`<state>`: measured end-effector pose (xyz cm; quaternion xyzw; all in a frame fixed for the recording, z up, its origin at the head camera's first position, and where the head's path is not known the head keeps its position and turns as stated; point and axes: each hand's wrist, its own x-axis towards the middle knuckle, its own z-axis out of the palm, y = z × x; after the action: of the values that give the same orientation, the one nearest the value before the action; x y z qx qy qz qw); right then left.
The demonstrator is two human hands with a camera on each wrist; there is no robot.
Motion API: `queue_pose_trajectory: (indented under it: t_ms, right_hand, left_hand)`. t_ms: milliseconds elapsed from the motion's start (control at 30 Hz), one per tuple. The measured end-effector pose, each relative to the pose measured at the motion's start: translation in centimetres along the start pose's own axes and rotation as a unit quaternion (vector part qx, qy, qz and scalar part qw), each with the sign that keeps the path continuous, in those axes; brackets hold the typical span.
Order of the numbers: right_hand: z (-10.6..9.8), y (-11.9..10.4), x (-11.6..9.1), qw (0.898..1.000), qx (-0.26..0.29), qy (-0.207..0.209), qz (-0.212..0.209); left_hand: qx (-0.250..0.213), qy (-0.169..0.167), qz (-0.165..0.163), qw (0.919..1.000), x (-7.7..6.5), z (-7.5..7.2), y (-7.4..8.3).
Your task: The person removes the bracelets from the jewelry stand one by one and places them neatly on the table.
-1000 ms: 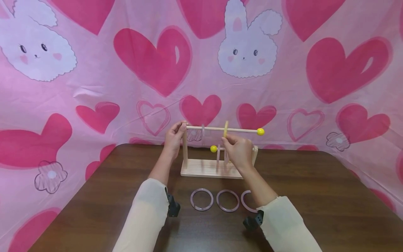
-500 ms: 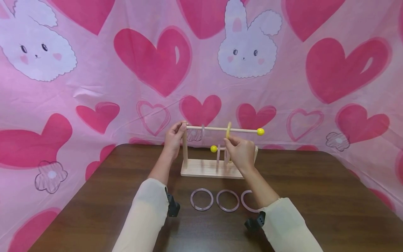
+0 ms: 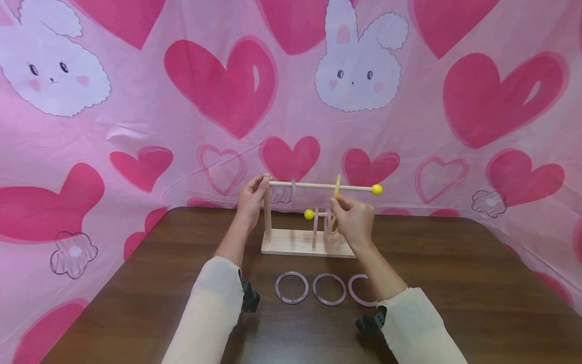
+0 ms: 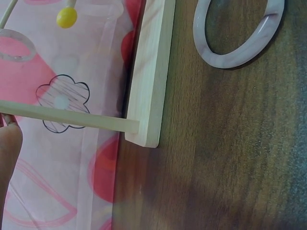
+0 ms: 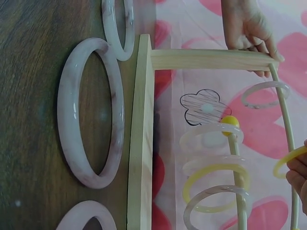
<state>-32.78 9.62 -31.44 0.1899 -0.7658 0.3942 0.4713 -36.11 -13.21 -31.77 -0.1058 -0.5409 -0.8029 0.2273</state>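
Observation:
A wooden bangle stand point(image 3: 291, 242) has an upper rod point(image 3: 313, 185) ending at the right in a yellow ball point(image 3: 377, 189). My left hand point(image 3: 251, 201) grips the top of its left post. With thumb and fingers, my right hand point(image 3: 356, 221) pinches the lower edge of a yellow bangle point(image 3: 337, 188), which encircles the upper rod right of its middle. A pale bangle point(image 3: 293, 189) hangs on the same rod, nearer the left post. On the lower rod, seen in the right wrist view, hang several bangles, one a second yellow bangle point(image 5: 216, 209). My right hand partly hides these in the head view.
Three pale lilac bangles lie in a row on the brown table point(image 3: 182, 313) before the stand: a left bangle point(image 3: 278, 288), a middle bangle point(image 3: 314, 289) and a right bangle point(image 3: 351, 289) partly under my right forearm. A pink heart-patterned cloth point(image 3: 291, 116) hangs behind the table.
My right hand has moved right along the upper rod with the yellow bangle, toward the yellow ball. More of the lower rod's bangles shows. My left hand has stayed on the post.

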Motion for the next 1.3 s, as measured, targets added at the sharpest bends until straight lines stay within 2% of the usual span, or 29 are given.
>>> queue_pose_trajectory:
  t_ms: [133,367,433,667,933,1300]
  right_hand:
    - [-0.1,0.2,-0.1,1.0,0.02,0.004,0.013]
    - [-0.2,0.6,-0.3,0.995,0.09,-0.003,0.047]
    - [-0.3,0.7,-0.2,0.995,0.089,0.002,0.046]
    - [-0.6,0.9,-0.1,0.999,0.017,0.028,0.022]
    - [-0.9,1.2,-0.3,0.998,0.033,0.035,0.032]
    - [-1.4,1.8,-0.2,0.998,0.022,0.052,0.04]
  left_hand:
    - [0.003,0.0,0.001,1.0,0.0,0.0,0.0]
    - [0.005,0.0,-0.003,1.0,0.1,-0.1,-0.1]
    - [0.004,0.0,-0.002,1.0,0.1,-0.1,-0.1]
    - [0.002,-0.001,-0.002,1.0,0.0,0.0,0.0]
    - [0.002,0.0,-0.006,1.0,0.0,0.0,0.1]
    - [-0.005,0.005,-0.013,0.9999,0.0,0.0,-0.1]
